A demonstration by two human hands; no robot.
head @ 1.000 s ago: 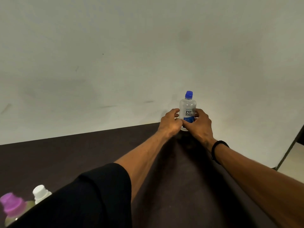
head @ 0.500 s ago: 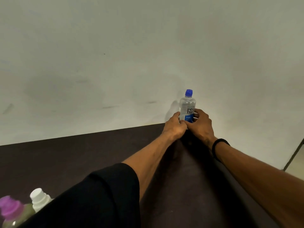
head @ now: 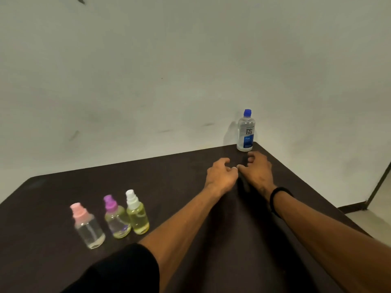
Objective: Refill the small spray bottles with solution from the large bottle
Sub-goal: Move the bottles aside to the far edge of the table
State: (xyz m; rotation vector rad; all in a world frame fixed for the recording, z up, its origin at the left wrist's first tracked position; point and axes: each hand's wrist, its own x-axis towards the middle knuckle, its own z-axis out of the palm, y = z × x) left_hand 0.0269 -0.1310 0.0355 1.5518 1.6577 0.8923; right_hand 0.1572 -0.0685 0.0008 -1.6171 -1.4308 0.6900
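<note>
The large clear bottle (head: 245,131) with a blue cap and blue label stands upright at the table's far right corner, against the wall. My left hand (head: 221,174) and my right hand (head: 257,169) hover side by side just in front of it, fingers loosely curled, holding nothing and not touching it. Three small spray bottles stand in a row at the near left: one with a pink cap (head: 87,226) and clear liquid, one with a purple cap (head: 116,217), and one with a white cap (head: 137,212) and yellowish liquid.
The dark brown table (head: 173,174) runs along a pale wall (head: 169,70). Its right edge slants toward me, with floor and a dark doorframe (head: 378,185) beyond it. A black band sits on my right wrist.
Both hands have let go of the large bottle and drawn back toward me. The camera has tilted down, bringing the three small spray bottles into view.
</note>
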